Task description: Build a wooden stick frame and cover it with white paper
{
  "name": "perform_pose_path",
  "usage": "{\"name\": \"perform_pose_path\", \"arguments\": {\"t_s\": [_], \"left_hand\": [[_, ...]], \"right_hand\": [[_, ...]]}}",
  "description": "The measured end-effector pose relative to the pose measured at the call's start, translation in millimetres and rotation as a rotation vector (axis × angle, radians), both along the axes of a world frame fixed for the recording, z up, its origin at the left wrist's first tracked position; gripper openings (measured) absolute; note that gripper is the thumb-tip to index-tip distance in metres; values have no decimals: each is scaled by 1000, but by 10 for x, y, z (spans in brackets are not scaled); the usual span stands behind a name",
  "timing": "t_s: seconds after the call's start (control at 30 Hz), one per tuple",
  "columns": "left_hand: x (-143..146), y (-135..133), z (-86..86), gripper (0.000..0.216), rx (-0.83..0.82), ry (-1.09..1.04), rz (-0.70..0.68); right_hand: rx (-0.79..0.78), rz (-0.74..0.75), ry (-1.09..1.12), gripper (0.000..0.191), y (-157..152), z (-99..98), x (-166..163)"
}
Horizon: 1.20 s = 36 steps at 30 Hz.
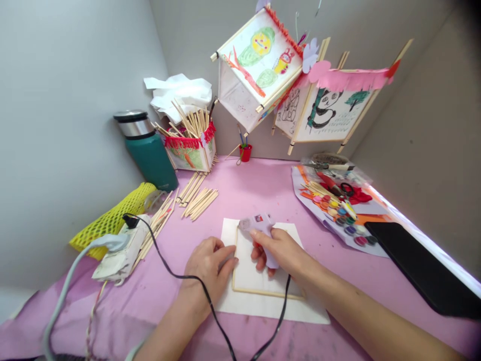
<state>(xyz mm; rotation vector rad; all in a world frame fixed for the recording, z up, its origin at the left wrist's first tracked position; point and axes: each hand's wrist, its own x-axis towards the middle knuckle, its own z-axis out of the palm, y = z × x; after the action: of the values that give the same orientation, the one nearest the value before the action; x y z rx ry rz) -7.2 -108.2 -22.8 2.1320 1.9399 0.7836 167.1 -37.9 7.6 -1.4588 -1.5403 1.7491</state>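
My right hand [280,250] is shut on a pale lilac hot glue gun [259,225], with its nozzle end hidden behind my fingers and the gun held over a square frame of wooden sticks [266,294]. The frame lies on a sheet of white paper [263,308]. My left hand [208,265] rests flat beside the frame's left stick, fingertips on or against it. A black power cord [203,288] runs from the gun across my left wrist and up to a white power strip [120,255].
A pink cloth covers the table. Loose wooden sticks [197,200] lie beyond the paper. A green flask [148,150], yellow foam netting [110,223] and a stick-filled paper box [190,145] stand at left. Paper lanterns [259,67] hang above. Scissors and paint pots [338,210] lie at right, beside a black slab [421,265].
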Motion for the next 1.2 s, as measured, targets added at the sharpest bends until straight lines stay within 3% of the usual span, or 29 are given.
{"name": "perform_pose_path", "arguments": {"t_s": [1.2], "left_hand": [[-5,14,-6,20,-10,0,-9]], "right_hand": [[14,-4,0,37,-2,-4,1]]}}
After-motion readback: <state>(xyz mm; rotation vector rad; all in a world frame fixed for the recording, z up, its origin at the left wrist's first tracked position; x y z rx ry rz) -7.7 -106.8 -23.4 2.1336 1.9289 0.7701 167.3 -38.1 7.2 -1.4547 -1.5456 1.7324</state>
